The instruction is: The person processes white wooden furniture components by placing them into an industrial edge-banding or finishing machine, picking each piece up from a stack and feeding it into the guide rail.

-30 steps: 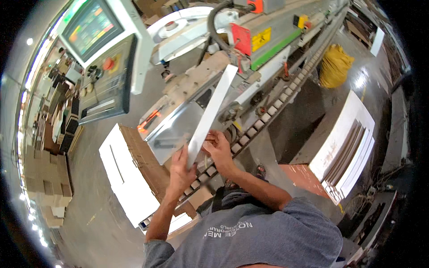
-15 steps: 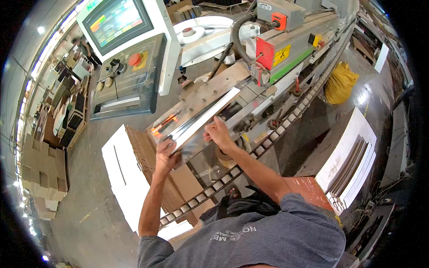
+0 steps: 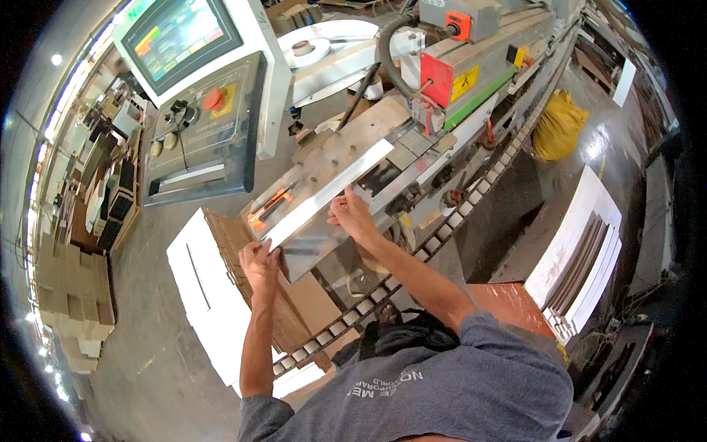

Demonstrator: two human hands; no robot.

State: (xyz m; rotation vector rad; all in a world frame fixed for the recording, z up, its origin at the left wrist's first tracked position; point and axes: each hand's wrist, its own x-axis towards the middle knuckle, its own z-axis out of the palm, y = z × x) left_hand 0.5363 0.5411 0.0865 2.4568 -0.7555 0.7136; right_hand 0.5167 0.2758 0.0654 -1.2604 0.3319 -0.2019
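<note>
A long, narrow white strip point(image 3: 331, 193) lies slantwise on the machine's metal bed point(image 3: 305, 254), its far end close to the red-plated machine head. My left hand point(image 3: 259, 267) has thumb and fingers closed at the near end of the strip. Beside the strip's right edge, about midway, is my right hand point(image 3: 353, 217). Its index finger points forward at that edge and the other fingers curl loosely, with nothing seen in them. Whether the fingertip touches the strip I cannot tell. An orange-and-black cutter point(image 3: 270, 208) rests on the bed left of the strip.
A control panel point(image 3: 206, 129) with a screen stands at the left. A roller chain point(image 3: 383, 293) runs between me and the bed. White-topped cardboard stacks point(image 3: 199, 280) stand at lower left, stacked panels point(image 3: 582, 258) at right. A yellow sack point(image 3: 560, 127) sits on the floor.
The strip has gone from tilted and blurred to lying flat on the bed. My left hand has moved slightly left and down; my right hand has shifted a little left.
</note>
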